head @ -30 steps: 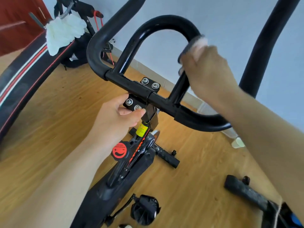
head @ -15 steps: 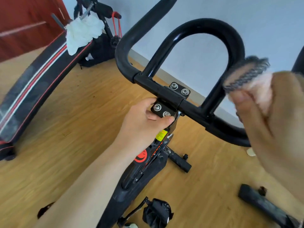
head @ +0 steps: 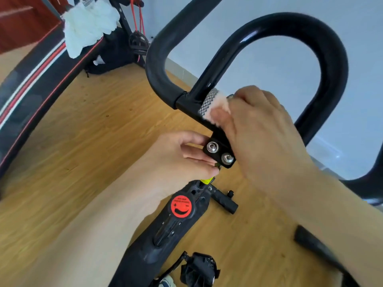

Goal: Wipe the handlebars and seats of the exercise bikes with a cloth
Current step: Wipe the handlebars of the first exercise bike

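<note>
Down from the loop's right side, the right hand (head: 263,129) has brought the cloth (head: 213,106) onto the crossbar of the handlebars (head: 333,59). At 10 o'clock a white rag (head: 89,23) drapes a striped machine (head: 31,85). The left hand (head: 182,160) — fingers curled round the stem (head: 207,180) — sits at 9 o'clock of the clamp (head: 219,154). The cloth lies at 12 o'clock of that clamp, right fingers curled over it, pressing.

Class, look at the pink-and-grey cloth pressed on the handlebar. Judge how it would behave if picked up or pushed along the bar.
The cloth is probably floppy: it bends around the handlebar under the right hand. It likely weighs little, being bunched in one hand. Its fleecy pink side should slide easily on the glossy bar.
</note>
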